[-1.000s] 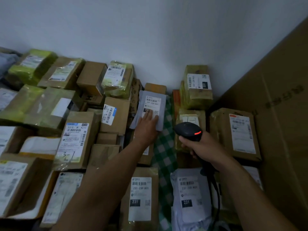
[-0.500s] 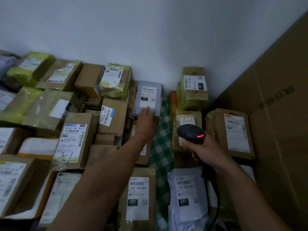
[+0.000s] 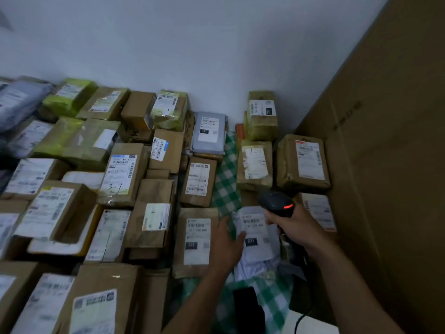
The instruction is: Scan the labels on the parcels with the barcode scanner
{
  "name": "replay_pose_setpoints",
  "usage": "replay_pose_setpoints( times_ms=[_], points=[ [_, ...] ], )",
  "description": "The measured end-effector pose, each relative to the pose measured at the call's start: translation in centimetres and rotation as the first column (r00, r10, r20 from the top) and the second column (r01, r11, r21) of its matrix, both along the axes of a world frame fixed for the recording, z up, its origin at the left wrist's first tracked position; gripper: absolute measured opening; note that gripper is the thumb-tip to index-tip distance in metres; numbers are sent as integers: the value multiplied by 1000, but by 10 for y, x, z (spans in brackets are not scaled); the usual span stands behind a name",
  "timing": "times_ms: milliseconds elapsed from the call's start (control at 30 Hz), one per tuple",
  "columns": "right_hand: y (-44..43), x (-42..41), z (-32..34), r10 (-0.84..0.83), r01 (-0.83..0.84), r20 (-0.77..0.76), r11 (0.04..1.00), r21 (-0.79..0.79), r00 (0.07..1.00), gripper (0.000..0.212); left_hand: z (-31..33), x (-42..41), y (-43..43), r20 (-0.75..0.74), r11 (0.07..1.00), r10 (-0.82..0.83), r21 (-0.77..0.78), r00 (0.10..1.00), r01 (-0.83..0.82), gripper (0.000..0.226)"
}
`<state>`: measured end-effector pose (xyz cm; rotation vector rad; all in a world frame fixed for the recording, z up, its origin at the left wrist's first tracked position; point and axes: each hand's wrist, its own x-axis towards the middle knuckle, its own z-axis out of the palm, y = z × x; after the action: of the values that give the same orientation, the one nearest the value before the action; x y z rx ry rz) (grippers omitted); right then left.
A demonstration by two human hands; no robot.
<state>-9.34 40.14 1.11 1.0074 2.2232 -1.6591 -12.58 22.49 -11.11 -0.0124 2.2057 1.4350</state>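
Note:
My right hand point(image 3: 296, 225) grips a black barcode scanner point(image 3: 277, 203) whose red light is on. Its head hangs just above the top right of the label on a white poly bag parcel point(image 3: 257, 251). My left hand point(image 3: 226, 244) lies flat at that bag's left edge, with the thumb touching the label and the fingers on the green checked cloth point(image 3: 226, 179). A brown paper parcel point(image 3: 195, 242) marked 231 lies just left of that hand. A grey poly parcel point(image 3: 209, 131) rests far back by the wall, apart from both hands.
Several labelled brown boxes and yellow-taped parcels point(image 3: 125, 174) cover the left and the far side. A tall cardboard sheet point(image 3: 385, 165) walls off the right. The scanner cable point(image 3: 301, 317) trails down near a dark object point(image 3: 248, 309) on the cloth.
My left hand let go of the grey parcel at the back and pulled back to the white bag. The scanner came down toward me over that bag's label.

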Motion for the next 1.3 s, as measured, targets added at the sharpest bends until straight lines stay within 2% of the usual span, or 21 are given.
replay_pose_setpoints(
  times_ms=[100, 233, 333, 400, 533, 667, 767, 833, 900, 1000, 1100, 1200, 1300],
  points=[
    [-5, 30, -10, -8, 8, 3, 1000, 13, 1000, 23, -4, 19, -1, 34, 1000, -1, -5, 999, 1, 53],
    [-11, 58, -14, -23, 22, -14, 1000, -20, 1000, 22, -12, 34, -3, 38, 999, 25, -22, 999, -24, 7],
    [-15, 71, -11, -29, 27, -63, 999, -39, 998, 21, -1, 37, -4, 8, 996, 82, 39, 997, -82, 15],
    [-17, 81, -11, -46, 40, -80, 997, -71, 996, 22, 12, 42, -9, 42, 990, 108, 92, 993, -111, 14],
    [-21, 90, -15, -102, 86, -154, 991, -106, 983, 46, 37, 54, -31, 40, 970, 175, 167, 984, -179, 13],
    [-36, 93, -14, -205, 164, -271, 972, -168, 940, 48, 63, 66, -53, 31, 953, 183, 239, 983, -185, 6],
    [-48, 91, -13, -245, 189, -288, 959, -210, 926, 40, 76, 71, -62, 29, 952, 154, 264, 988, -156, 7],
    [-51, 91, -15, -272, 204, -284, 947, -247, 920, 45, 79, 72, -64, 54, 938, 170, 297, 984, -178, 7],
    [-51, 91, -16, -278, 206, -284, 944, -259, 918, 54, 82, 72, -64, 59, 900, 218, 374, 974, -224, 21],
    [-52, 91, -11, -302, 220, -292, 934, -282, 907, 50, 86, 72, -63, 23, 875, 252, 420, 967, -238, 46],
    [-54, 90, -3, -318, 227, -311, 928, -295, 896, 39, 94, 74, -58, 44, 902, 213, 376, 976, -214, 39],
    [-56, 90, 0, -335, 232, -331, 921, -314, 882, 36, 96, 78, -52, 0, 918, 206, 347, 979, -193, 39],
    [-57, 90, -2, -362, 256, -320, 909, -328, 876, 37, 93, 79, -48, 41, 869, 257, 428, 966, -249, 19]
  ],
)
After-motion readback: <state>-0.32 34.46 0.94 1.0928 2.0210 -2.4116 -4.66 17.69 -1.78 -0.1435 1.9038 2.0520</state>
